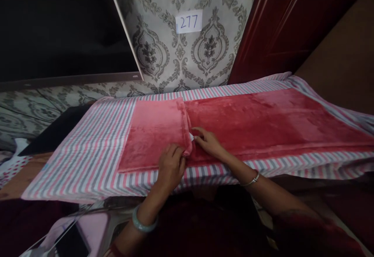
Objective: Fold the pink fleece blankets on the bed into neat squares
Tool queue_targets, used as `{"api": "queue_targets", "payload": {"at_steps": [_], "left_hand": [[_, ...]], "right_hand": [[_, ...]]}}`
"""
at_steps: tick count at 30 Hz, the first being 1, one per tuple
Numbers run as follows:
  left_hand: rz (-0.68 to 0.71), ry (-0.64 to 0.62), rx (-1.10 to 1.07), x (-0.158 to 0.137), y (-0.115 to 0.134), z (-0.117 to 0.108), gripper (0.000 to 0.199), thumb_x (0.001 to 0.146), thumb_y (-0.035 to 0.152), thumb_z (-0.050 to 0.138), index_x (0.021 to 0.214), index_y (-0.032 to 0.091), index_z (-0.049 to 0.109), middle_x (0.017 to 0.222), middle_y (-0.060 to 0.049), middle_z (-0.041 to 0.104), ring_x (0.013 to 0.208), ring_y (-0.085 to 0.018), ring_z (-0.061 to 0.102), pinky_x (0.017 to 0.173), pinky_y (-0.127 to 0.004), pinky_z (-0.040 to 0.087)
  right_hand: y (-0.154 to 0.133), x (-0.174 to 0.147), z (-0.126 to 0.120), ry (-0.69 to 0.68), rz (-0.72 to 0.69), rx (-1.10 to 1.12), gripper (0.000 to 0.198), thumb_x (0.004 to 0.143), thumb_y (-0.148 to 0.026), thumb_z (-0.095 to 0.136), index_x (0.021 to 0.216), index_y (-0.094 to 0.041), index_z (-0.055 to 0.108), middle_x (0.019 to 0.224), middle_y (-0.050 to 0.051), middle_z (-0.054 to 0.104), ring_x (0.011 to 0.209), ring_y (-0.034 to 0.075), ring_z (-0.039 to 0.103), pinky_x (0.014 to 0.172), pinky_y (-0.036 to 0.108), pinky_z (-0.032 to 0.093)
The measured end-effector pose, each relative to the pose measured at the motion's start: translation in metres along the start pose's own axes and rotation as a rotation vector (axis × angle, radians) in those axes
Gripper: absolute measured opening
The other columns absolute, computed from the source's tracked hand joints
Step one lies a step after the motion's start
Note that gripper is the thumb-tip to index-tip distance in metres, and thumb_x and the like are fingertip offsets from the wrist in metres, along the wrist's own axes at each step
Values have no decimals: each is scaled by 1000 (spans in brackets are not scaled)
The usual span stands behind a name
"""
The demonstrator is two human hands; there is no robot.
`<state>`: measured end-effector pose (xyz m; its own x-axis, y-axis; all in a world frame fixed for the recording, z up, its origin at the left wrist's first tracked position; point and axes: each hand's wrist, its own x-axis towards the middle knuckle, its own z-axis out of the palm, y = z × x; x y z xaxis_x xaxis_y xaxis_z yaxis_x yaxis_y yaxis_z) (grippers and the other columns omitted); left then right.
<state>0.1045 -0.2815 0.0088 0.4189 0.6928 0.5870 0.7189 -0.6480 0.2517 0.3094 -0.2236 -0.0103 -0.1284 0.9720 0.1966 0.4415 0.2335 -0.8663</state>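
Observation:
A red plush blanket lies lengthwise on a striped sheet, and its left part is folded over into a lighter pink-red layer. My left hand grips the near corner of that folded layer, its fingers curled on the edge. At the fold's open edge, my right hand has thumb and forefinger closed at a small white label. Part of the label is hidden by the fingers and cloth.
The striped sheet covers the table. A large dark screen stands behind on the left. A paper marked 277 hangs on the patterned wall. A dark red door is behind right. A phone lies below left.

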Motion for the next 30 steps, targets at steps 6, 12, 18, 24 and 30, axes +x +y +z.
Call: {"api": "queue_targets", "payload": {"at_steps": [6,12,18,24,30], "left_hand": [[27,-175,114,-5,5,11,22,89,10,49,98,20,67,96,-8,65,92,-24,57,80,-39,49],[81,-167,142,-11,4,8,27,88,10,52,109,17,67,102,-10,65,95,-26,57,83,-40,50],[90,-112,153,-17,10,10,34,86,10,54,117,17,66,106,-11,67,96,-28,58,80,-43,52],[90,-181,-127,-12,-3,-22,31,93,21,54,121,22,66,117,-9,70,107,-23,64,93,-40,54],[-151,-231,127,46,-77,-59,48,99,32,42,142,17,55,146,-15,58,138,-28,51,116,-50,40]], "right_hand": [[-8,-10,12,-69,116,163,50,93,-22,43,141,-16,54,81,3,69,64,15,62,66,29,53],[-24,2,14,96,-123,-261,49,93,-26,48,140,-20,59,128,12,66,118,25,59,107,43,45],[-28,19,24,-127,-199,-545,68,98,-37,46,161,-15,31,167,12,26,155,25,19,125,48,17],[-16,20,24,-245,-138,-610,64,101,-41,42,159,-16,36,166,13,27,155,25,22,125,48,19],[-55,70,27,-100,-193,-599,62,101,-43,43,157,-15,39,165,15,29,154,29,22,124,50,20]]}}
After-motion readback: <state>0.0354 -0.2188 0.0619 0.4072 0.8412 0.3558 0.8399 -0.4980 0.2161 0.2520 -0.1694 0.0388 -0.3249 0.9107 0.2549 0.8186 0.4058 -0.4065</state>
